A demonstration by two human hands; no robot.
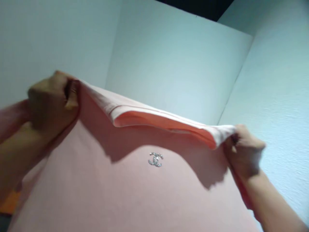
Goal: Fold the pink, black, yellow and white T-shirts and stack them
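Note:
A pale pink garment (135,193) with a small sparkling emblem (155,159) on its front is held up and stretched wide before me. My left hand (51,101) is closed in a fist on the garment's upper left edge. My right hand (243,151) pinches the upper right edge, fingers closed on the cloth. The top edge sags between the two hands and shows a brighter orange-pink inner layer (166,122). The cloth hangs down and fills the lower part of the view.
White walls (173,64) meet in corners behind the garment. A dark strip (198,6) runs along the top. A bit of orange surface (11,203) shows at the lower left.

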